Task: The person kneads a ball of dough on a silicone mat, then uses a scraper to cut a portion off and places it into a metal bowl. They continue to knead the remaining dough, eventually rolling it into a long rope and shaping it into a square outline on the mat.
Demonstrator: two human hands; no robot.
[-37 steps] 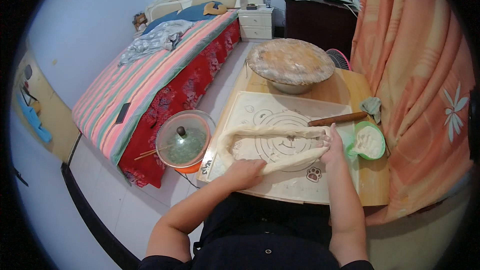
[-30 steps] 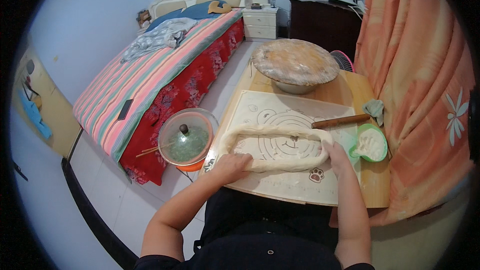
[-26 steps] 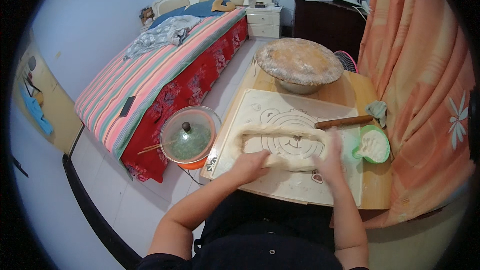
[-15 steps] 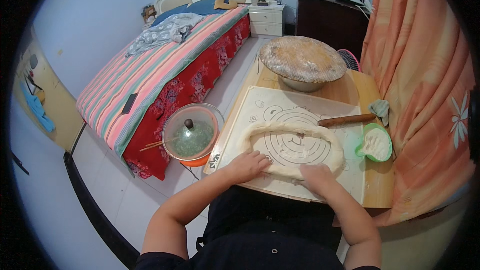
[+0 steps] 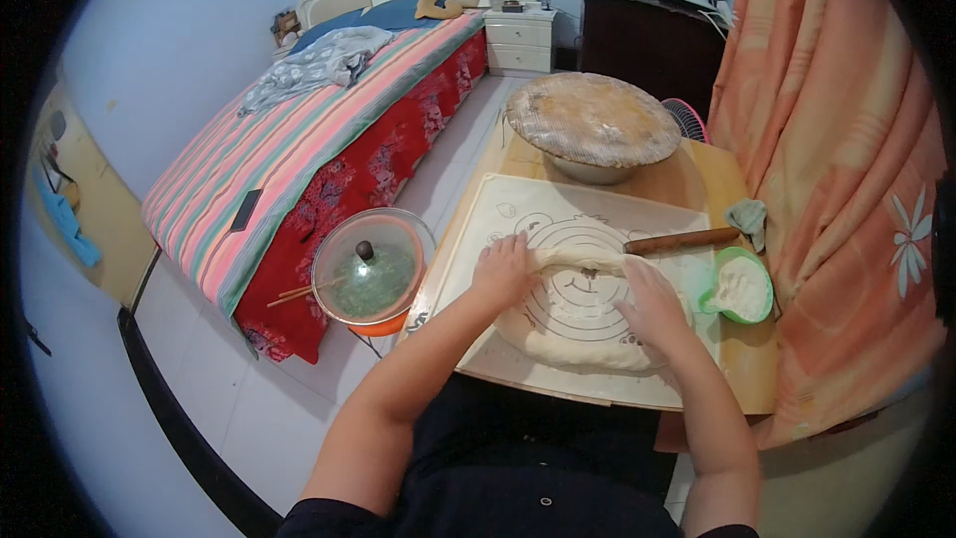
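Note:
A long rope of pale dough (image 5: 583, 352) lies bent into a closed oval on the white printed dough mat (image 5: 468, 324). My left hand (image 5: 504, 267) rests on the far left bend of the dough, palm down, its fingers stretched over it. On the far right part lies my right hand (image 5: 655, 307), fingers extended and its thumb spread toward the inside of the oval. Beyond the dough, a brown wooden rolling pin (image 5: 682, 241) lies across the mat's right edge. A green bowl of flour (image 5: 739, 286) stands to the right.
A bowl under a round, floury woven lid (image 5: 593, 120) stands at the table's far end. A grey cloth (image 5: 747, 222) lies by the rolling pin. Left of the table is a glass-lidded pot (image 5: 370, 274) with chopsticks (image 5: 299, 293). An orange curtain (image 5: 822, 139) hangs close on the right.
Both hands have moved from the near side of the dough oval to its far side, the left one up and the right one up and slightly right. The view has shifted slightly.

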